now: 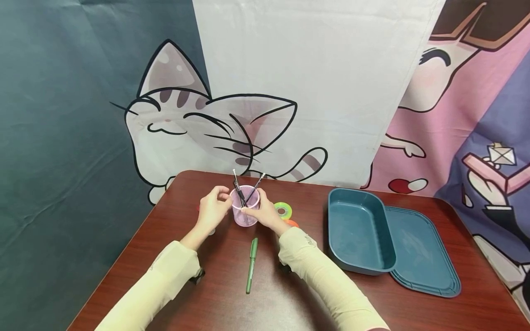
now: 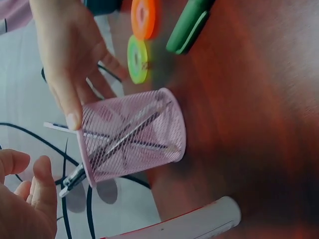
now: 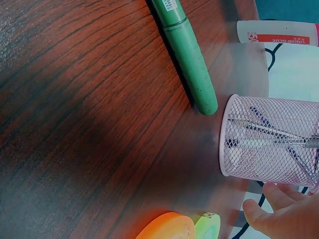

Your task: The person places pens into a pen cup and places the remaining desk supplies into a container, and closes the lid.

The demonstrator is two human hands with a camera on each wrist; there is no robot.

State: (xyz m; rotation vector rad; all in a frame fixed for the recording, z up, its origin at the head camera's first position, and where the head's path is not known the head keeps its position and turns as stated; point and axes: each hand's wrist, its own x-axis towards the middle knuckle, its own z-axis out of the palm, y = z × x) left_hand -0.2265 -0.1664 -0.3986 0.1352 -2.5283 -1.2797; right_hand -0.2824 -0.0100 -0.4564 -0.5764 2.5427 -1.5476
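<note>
A pink mesh pen cup (image 1: pixel 244 219) stands upright near the table's far edge, with several pens and pencils leaning in it. My right hand (image 1: pixel 267 215) holds the cup from the right, its thumb at the front rim and the other fingers round the far side. On the cup's left, my left hand (image 1: pixel 213 209) is by the rim, fingers loosely bent and nothing between them; the left wrist view shows a gap between thumb and fingertips. A green marker (image 1: pixel 251 266) lies on the table in front of the cup.
A liquid glue bottle (image 3: pixel 274 32) lies left of the cup, mostly hidden by the left hand in the head view. Right of the cup sit a yellow-green tape roll (image 1: pixel 288 212) and an orange one (image 1: pixel 292 224). Farther right are a teal box (image 1: pixel 360 234) and its lid (image 1: pixel 422 248).
</note>
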